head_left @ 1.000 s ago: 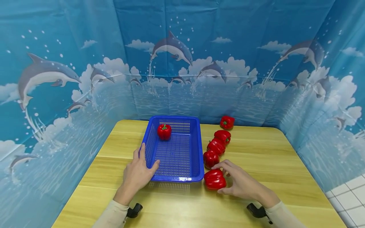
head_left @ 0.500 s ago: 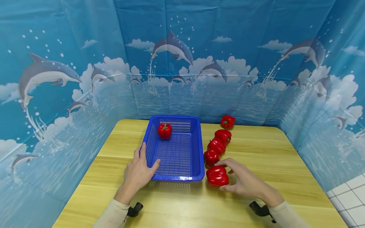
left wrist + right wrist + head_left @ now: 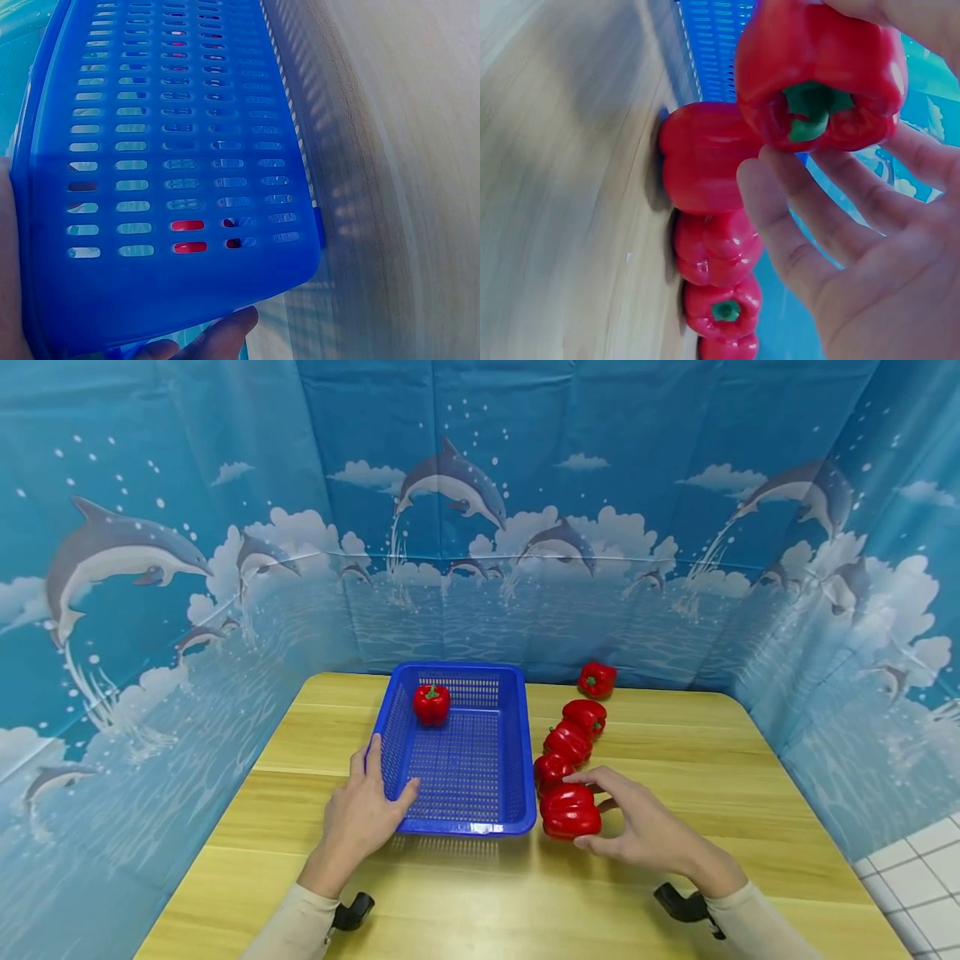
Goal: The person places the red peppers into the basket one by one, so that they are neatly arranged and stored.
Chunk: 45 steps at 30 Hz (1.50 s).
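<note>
Pepper (image 3: pixel 571 814) is lower right of centre in the head view, just beside the basket (image 3: pixel 480 829), and looks raised off the table (image 3: pixel 660 735). Right grip (image 3: pixel 645 831) has it pinched, thumb below, fingers above. Probably light, fairly stiff; glossy skin could slip. Best hold: across the fat lobes, not the stem (image 3: pixel 814 112). Hard squeeze might dent it. Left grip (image 3: pixel 360 818) holds basket's lower-left corner.

Fingers (image 3: pixel 227 335) rest against the slotted blue basket (image 3: pixel 180 292).
</note>
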Tool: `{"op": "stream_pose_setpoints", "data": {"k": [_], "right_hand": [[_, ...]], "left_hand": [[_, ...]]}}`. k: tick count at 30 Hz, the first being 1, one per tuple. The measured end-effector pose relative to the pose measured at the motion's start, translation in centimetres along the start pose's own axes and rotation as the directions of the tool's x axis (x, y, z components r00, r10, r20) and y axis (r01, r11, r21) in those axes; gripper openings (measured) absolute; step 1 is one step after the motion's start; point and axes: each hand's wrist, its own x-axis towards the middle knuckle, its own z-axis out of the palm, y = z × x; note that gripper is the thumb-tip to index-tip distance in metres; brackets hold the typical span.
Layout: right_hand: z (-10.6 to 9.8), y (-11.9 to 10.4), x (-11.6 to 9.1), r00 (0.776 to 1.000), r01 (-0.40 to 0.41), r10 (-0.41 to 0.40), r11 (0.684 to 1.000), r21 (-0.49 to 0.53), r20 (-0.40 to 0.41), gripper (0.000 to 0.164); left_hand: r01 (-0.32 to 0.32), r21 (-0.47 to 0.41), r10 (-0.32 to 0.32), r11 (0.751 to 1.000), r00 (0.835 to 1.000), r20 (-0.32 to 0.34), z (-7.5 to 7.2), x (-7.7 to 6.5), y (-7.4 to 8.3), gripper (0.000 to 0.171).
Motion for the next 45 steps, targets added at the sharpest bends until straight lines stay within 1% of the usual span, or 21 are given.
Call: {"op": "stream_pose_setpoints", "data": {"k": [7,16,25,29,38,41,45], "right_hand": [[-0.2,-0.4,0.2,0.999,0.008,-0.008,1.000,0.011,-0.053,0.077],[-0.3,-0.8,0.8,0.990,0.070,-0.071,0.997,-0.017,-0.118,0.079],[-0.4,-1.6,1.9,0.980,0.108,-0.109,0.994,-0.013,-0.164,0.081],[-0.5,-2.0,2.4,0.977,0.113,-0.114,0.993,-0.017,-0.179,0.083],[0.0,-2.5,4.0,0.960,0.163,-0.174,0.984,-0.069,-0.217,0.078],[0.0,-2.7,4.7,0.961,0.161,-0.169,0.986,-0.051,-0.219,0.076],[-0.1,-3.1,5.8,0.966,0.133,-0.136,0.991,-0.029,-0.218,0.076]], "left_hand": [[-0.010,0.004,0.010,1.000,1.000,-0.013,0.0,0.0,-0.1,0.110],[-0.030,0.000,0.030,1.000,0.999,-0.026,0.0,0.0,-0.2,0.108],[-0.031,0.001,0.031,1.000,0.999,-0.027,0.1,0.0,-0.2,0.108],[-0.028,0.006,0.028,1.000,0.999,-0.028,0.2,-0.1,-0.3,0.108],[-0.023,0.014,0.024,1.000,0.999,-0.025,0.3,0.0,-0.3,0.109],[-0.025,0.012,0.026,1.000,0.999,-0.028,0.3,0.0,-0.3,0.109],[-0.027,0.003,0.028,1.000,0.999,-0.028,0.4,0.0,-0.3,0.109]]}}
